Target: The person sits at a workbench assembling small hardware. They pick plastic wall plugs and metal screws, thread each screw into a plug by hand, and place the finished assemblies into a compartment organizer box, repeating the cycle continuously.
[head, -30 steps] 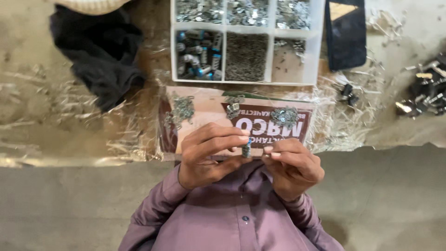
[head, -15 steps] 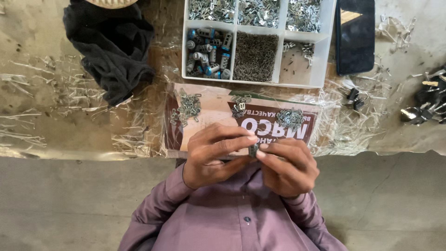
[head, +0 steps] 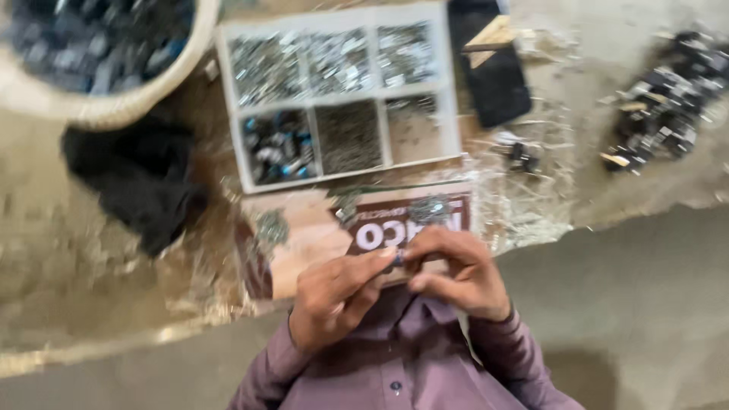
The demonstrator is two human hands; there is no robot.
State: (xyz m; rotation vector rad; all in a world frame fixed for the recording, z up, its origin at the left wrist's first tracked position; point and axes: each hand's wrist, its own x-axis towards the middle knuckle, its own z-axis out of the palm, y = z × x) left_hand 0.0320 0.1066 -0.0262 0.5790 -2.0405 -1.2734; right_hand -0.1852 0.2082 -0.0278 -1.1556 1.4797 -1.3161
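Note:
My left hand (head: 334,296) and my right hand (head: 456,273) meet in front of my purple shirt (head: 395,364). Their fingertips pinch one small dark part (head: 398,257) between them; blur hides its shape. Just beyond the hands lies a flat cardboard piece with a maroon printed panel (head: 304,243), with small clusters of metal bits on it. Past that stands a white divided tray (head: 454,114) whose compartments hold small metal parts and blue-and-dark pieces.
A black cloth (head: 137,182) lies to the left. A pale round bowl (head: 114,106) of dark bluish parts sits at top left. A black flat object (head: 493,76) lies right of the tray, with a heap of dark parts (head: 661,106) at far right. Thin metal scraps litter the surface.
The view has swung and blurred, bringing the bowl into sight at top left. Both hands stay together, pinching the small part, and have shifted slightly right.

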